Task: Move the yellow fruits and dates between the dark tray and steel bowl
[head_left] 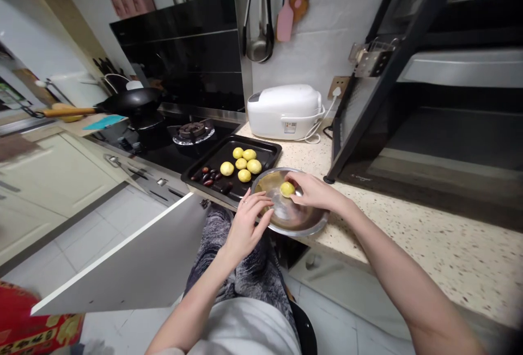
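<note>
Nearest, the open cabinet door (134,268) stands left of the patterned trousers (212,240). Left hand (248,224) at the bowl's near-left side, empty, fingers loosely spread, fingertips over the rim; can't tell if they touch it. Right hand (308,189) comes in from the right, fingers and thumb closed on one yellow potato (286,189) (looks like a potato, peeled), which is within the metal bowl (290,216); can't tell if it touches the inside wall. Handling, as judged: keep the pinch light but sure, since a round, smooth piece likely slips; keep it low inside the rim so any drop lands in the bowl; left hand best steadies the rim, as a thin bowl near the counter edge may slide or tip. Bowl sits close against the black baking tray (261,151), overlapping its near-right corner in view; whether it rests on the tray isn't clear. Tray has six yellow potatoes (254,166) loosely grouped, plus dark red-brown oval pieces (208,183) in the near-left part, a bit apart; too small to identify. Speckled tabletop (408,224) runs right, under a black oven (449,142). Behind: white rice cooker (286,107), gas burner (192,130) and black wok (134,103) to the left, ladle (258,47) and pink spatula (285,22) hanging on the wall.
</note>
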`<action>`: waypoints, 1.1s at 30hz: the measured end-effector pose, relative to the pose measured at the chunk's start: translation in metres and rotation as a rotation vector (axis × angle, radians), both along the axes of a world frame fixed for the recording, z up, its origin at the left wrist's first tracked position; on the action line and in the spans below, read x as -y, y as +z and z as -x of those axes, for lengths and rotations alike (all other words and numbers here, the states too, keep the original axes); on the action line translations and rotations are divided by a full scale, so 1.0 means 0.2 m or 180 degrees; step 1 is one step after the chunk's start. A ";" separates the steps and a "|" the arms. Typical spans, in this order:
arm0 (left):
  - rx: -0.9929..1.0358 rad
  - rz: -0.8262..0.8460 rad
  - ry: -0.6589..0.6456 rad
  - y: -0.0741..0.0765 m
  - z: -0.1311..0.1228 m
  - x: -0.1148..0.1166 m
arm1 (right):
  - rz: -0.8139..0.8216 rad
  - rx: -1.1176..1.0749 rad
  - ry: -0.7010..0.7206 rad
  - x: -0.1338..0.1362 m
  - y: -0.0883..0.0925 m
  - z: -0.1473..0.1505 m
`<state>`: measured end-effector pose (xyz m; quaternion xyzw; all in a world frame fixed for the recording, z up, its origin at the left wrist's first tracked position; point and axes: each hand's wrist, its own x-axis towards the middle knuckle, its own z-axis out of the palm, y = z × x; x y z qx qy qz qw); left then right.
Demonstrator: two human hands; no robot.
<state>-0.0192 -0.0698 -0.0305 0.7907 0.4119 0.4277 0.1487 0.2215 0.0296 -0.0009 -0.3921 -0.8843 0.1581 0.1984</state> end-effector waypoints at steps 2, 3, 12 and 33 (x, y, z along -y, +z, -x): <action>0.0039 -0.0043 0.0004 -0.01 0.00 0.00 | -0.0006 -0.0023 0.0057 0.00 -0.01 -0.01; 0.0076 -0.0060 0.0028 -0.02 0.01 0.00 | -0.0007 -0.0034 0.0093 -0.01 -0.01 -0.01; 0.0297 -0.0046 0.0660 -0.02 0.12 -0.12 | 0.0013 -0.0118 0.0094 -0.02 -0.02 -0.01; -0.0462 0.0018 0.1114 -0.08 0.19 -0.47 | 0.0046 -0.0148 0.0134 -0.01 0.00 -0.01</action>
